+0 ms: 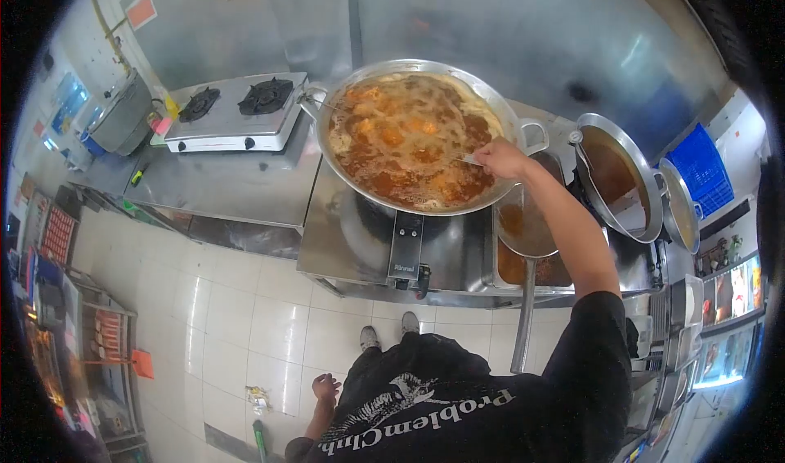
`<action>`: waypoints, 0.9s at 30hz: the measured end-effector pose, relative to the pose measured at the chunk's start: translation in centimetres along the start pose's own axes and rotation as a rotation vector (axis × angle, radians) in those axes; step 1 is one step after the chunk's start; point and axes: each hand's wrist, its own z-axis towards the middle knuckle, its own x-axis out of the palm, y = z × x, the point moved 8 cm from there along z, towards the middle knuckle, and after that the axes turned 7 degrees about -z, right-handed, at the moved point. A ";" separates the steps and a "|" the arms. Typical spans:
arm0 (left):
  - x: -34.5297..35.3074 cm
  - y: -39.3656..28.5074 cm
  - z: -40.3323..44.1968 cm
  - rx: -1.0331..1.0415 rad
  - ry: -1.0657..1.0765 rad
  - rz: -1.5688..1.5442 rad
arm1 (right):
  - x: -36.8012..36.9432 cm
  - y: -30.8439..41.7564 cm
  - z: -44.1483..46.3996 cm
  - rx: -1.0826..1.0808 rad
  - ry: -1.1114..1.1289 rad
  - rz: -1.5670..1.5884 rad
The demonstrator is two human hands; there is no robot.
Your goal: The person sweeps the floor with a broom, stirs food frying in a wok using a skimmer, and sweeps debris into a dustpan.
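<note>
Silvery metal utensil, thin, pinched in the right hand near the right edge of the round pan, over frothy brown liquid; left hand slack, fingers half-bent.

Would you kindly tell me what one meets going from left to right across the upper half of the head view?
Grey pot, two-burner gas stove, large two-handled wok, smaller wok, blue plastic basket.

Black T-shirt, white lettering; grey shoes.
</note>
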 end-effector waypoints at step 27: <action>0.9 -1.4 3.0 0.229 0.173 0.294 | -5.2 -5.4 -8.9 0.084 -0.454 -0.489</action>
